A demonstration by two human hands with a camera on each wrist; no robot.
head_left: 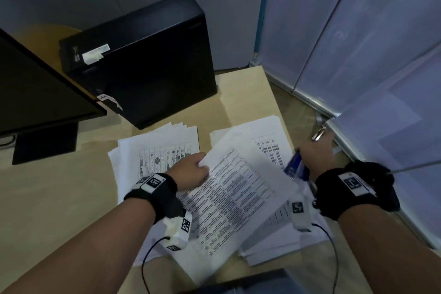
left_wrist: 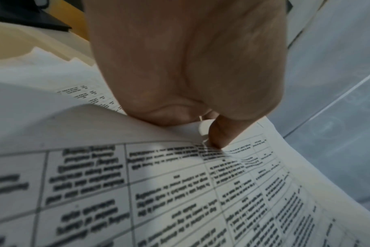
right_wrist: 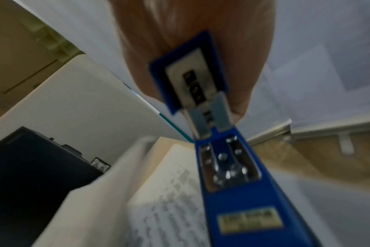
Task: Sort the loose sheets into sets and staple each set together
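Note:
My left hand (head_left: 194,168) pinches the far corner of a printed set of sheets (head_left: 229,188) and holds it lifted and tilted over the desk; the left wrist view shows the thumb (left_wrist: 219,133) pressed on the sheet's (left_wrist: 180,192) table print. My right hand (head_left: 316,155) grips a blue stapler (head_left: 296,166) just right of that set. In the right wrist view the stapler (right_wrist: 232,175) shows its metal underside, with paper (right_wrist: 169,200) below it. One paper pile (head_left: 157,150) lies at the left, another (head_left: 269,141) at the right.
A black computer case (head_left: 148,59) stands behind the papers and a dark monitor (head_left: 35,88) at the left. The pale wooden desk (head_left: 59,186) ends at the right beside frosted glass partitions (head_left: 370,55). More sheets (head_left: 274,243) lie under my right wrist.

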